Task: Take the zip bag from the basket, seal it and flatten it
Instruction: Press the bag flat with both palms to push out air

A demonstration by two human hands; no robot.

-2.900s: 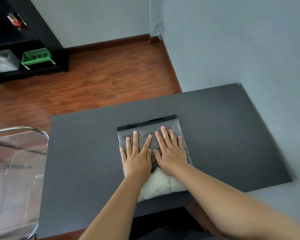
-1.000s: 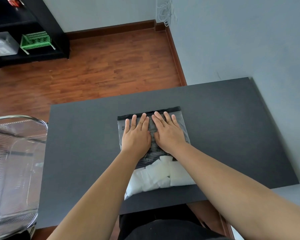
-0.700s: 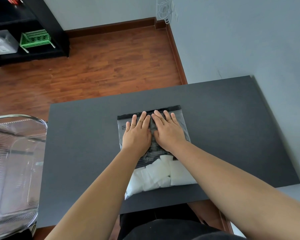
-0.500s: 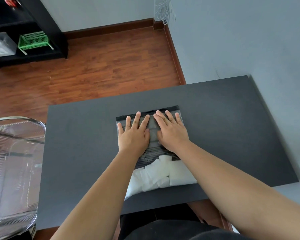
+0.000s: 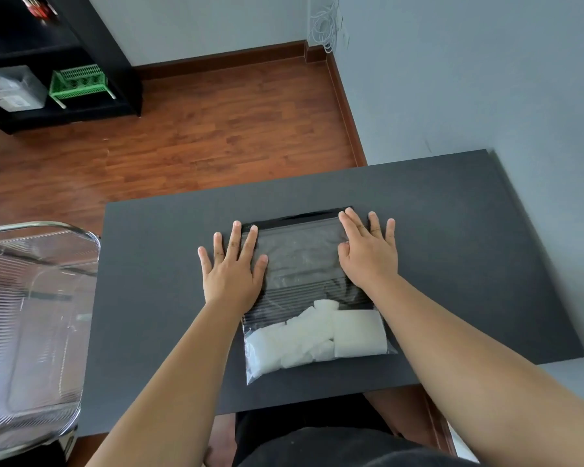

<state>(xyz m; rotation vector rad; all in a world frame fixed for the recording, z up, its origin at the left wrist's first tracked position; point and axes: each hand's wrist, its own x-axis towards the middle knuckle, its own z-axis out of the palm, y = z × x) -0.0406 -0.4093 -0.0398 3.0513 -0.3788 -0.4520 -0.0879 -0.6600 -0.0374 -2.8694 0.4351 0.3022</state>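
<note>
Both hands apart since earlier; left hand (image 5: 231, 273), right hand (image 5: 368, 256) flat, grip open, on zip bag (image 5: 304, 264).

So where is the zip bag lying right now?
In the head view the zip bag lies flat on the dark table, centre near the front edge, between the left hand and right hand.

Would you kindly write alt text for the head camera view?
Two bare hands, left hand and right hand, press flat on a clear zip bag of white pads lying on a dark table; a clear basket sits left.
</note>
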